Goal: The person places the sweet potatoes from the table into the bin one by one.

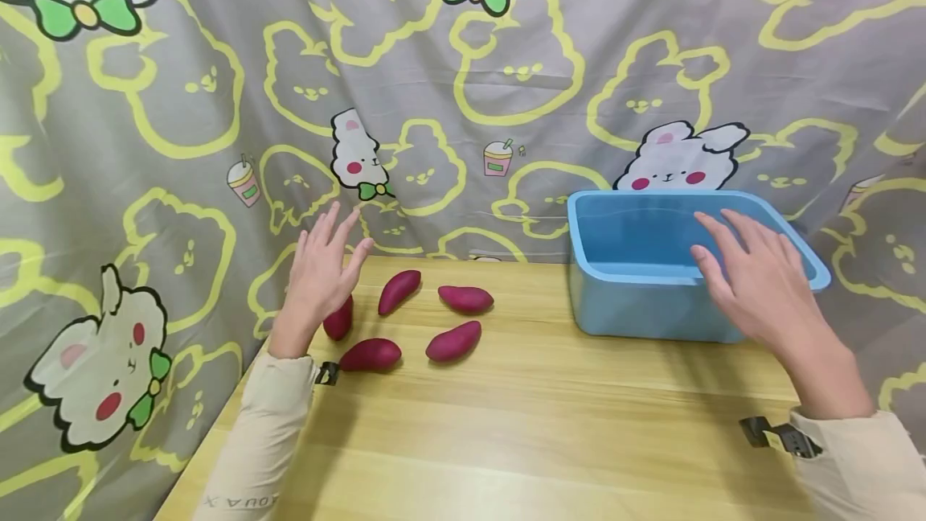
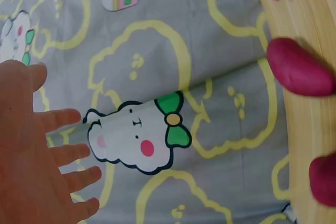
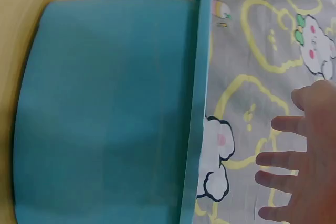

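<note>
Several purple sweet potatoes (image 1: 453, 342) lie apart from one another on the left part of the table. My left hand (image 1: 322, 268) hovers over the leftmost sweet potato (image 1: 338, 320) and partly hides it; its fingers are spread and hold nothing. A blue plastic bin (image 1: 651, 308) stands at the back right, and the part of its inside that shows is bare. Above the bin's right side hangs my right hand (image 1: 760, 280), fingers extended, covering part of the rim. In the right wrist view, the bin's outer wall (image 3: 105, 108) lies beside that hand.
A grey curtain (image 1: 405, 87) with yellow outlines and white cartoon animals hangs behind and left of the wooden table (image 1: 521, 424). Dark straps circle both wrists, one strap (image 1: 781, 436) showing at the right cuff.
</note>
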{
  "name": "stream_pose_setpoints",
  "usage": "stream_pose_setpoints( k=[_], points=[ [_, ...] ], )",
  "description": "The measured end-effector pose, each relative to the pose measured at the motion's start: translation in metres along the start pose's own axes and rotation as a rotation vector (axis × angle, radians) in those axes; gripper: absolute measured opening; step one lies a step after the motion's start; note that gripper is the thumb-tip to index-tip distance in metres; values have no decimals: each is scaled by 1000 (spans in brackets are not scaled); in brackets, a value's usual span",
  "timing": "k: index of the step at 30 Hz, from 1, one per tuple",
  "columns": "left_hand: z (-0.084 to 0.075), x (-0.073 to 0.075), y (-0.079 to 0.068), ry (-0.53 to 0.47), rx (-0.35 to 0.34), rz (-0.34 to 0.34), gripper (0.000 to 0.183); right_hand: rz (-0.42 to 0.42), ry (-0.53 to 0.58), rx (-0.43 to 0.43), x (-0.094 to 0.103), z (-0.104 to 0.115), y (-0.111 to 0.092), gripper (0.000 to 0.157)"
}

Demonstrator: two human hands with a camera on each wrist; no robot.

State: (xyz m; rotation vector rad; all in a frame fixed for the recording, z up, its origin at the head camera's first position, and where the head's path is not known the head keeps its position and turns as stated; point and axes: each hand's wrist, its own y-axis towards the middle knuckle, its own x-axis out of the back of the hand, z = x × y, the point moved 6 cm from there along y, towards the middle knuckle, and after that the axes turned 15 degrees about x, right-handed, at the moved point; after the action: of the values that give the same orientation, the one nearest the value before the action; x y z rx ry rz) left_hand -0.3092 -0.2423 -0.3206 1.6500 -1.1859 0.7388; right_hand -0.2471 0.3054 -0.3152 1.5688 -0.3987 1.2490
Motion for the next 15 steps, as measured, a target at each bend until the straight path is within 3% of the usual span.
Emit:
stream_pose_setpoints(
  k=[9,15],
  points=[
    [2,-15,-20,-100,25,-16,63,-104,54,5,-9,9,-7,50],
    [0,-25,-36,-206,18,-43,59,-153,154,-56,-12,6,-16,49]
  ],
)
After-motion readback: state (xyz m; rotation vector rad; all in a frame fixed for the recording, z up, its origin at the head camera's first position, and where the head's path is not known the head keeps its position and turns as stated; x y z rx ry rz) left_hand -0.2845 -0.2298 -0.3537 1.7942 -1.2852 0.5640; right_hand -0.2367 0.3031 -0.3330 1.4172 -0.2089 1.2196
